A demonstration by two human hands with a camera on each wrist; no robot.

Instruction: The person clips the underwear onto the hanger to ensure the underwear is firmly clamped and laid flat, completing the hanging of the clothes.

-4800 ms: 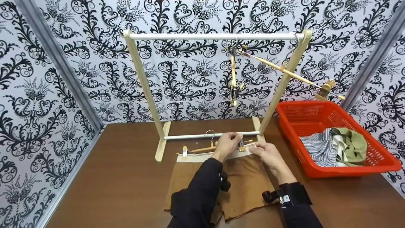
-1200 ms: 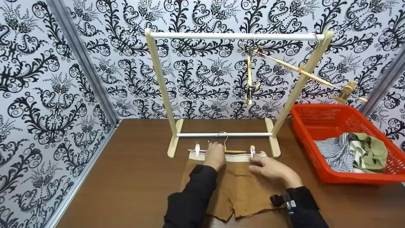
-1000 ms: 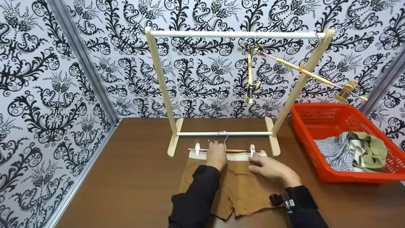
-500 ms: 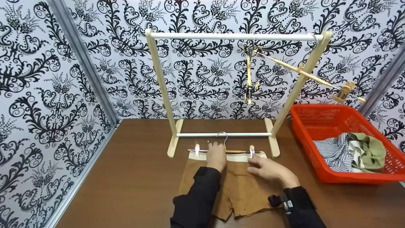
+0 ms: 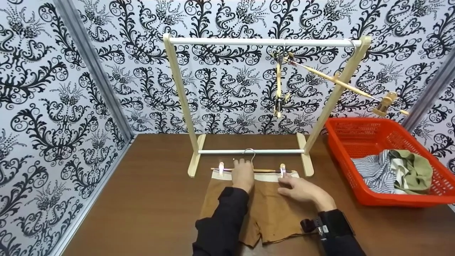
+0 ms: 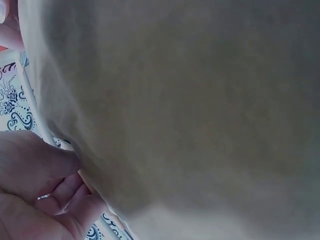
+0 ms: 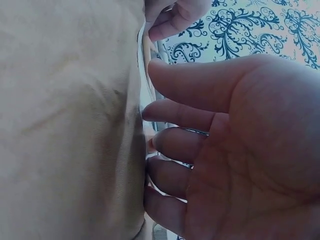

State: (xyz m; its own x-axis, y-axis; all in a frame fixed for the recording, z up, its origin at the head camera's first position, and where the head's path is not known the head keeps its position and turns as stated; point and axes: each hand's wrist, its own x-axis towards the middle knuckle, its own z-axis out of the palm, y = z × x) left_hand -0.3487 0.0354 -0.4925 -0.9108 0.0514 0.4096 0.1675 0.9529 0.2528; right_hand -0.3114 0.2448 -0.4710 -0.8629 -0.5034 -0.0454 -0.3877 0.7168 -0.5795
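Brown shorts [image 5: 273, 213] with a pale waistband [image 5: 266, 177] lie flat on the table in the head view. A wooden clip hanger [image 5: 265, 170] runs along the waistband, its metal hook up by the lower rail. Its left clip [image 5: 221, 169] and right clip [image 5: 283, 170] sit over the waistband. My left hand [image 5: 243, 176] grips the hanger bar left of the hook; in the left wrist view its thumb [image 6: 55, 160] lies at the cloth edge, fingers curled behind. My right hand [image 5: 302, 191] rests below the right clip, its fingers [image 7: 175, 142] loosely extended against the waistband edge.
A wooden rack [image 5: 179, 89] with a white top rail [image 5: 227, 41] stands behind the shorts. Two clip hangers hang at its right, one hanger [image 5: 320, 73] jutting toward the basket. The red basket [image 5: 343, 170] holds striped cloth [image 5: 376, 172] and green cloth [image 5: 416, 172].
Since the oldest frame, my left hand has left the right clip and moved left to the hanger's middle. My right hand has let go of the waistband's corner. Over the last second, both stay put.
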